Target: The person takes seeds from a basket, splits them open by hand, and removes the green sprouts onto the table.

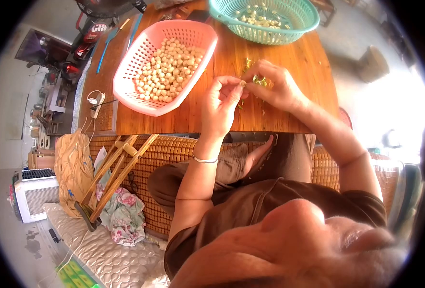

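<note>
Both hands meet over the wooden table, fingertips together around a small round beige seed [242, 83] that looks like a lotus seed. My left hand [218, 103] pinches it between thumb and fingers from the left. From the other side, the thumb and index finger of my right hand [278, 89] close on it too. Yellow-green peel scraps [260, 80] lie under and behind my right hand, partly hidden by it. Left of my hands stands a pink perforated basket [126, 72], with many round beige seeds [167, 69] inside.
A green plastic basket [265, 36] with pale seed pieces stands at the back of the wooden table [308, 72]. A blue stick [104, 52] and a power strip [97, 103] are at the left. Wooden crutches [121, 165] lean on the bench beside crumpled cloth [123, 216].
</note>
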`<state>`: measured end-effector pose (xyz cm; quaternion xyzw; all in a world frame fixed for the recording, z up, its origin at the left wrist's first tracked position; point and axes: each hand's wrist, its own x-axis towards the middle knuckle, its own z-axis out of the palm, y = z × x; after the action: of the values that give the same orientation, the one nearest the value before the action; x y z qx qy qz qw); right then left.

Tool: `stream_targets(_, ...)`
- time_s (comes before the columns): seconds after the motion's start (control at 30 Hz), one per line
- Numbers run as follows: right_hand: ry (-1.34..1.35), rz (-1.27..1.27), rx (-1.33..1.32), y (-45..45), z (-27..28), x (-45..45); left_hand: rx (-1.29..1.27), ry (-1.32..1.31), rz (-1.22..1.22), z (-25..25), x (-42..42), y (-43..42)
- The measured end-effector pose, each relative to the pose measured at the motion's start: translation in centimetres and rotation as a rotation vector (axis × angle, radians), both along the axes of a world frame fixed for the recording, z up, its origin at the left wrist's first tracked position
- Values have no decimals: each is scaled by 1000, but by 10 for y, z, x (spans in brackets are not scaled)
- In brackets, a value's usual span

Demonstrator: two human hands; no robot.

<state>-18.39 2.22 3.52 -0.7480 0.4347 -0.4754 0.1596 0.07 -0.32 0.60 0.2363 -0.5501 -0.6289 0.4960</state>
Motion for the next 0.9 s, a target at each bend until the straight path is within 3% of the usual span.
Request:
stream_targets(0.27,-39,5,50,2,-3,-1,-72,-59,12,-5,-2,1)
stream_targets(0.53,-27,-15,114,4,-3,-1,-369,-225,224,-6,-5,0)
stream_targets(0.9,-178,8,290,5,-6,-4,-573,-354,286,3,-5,4)
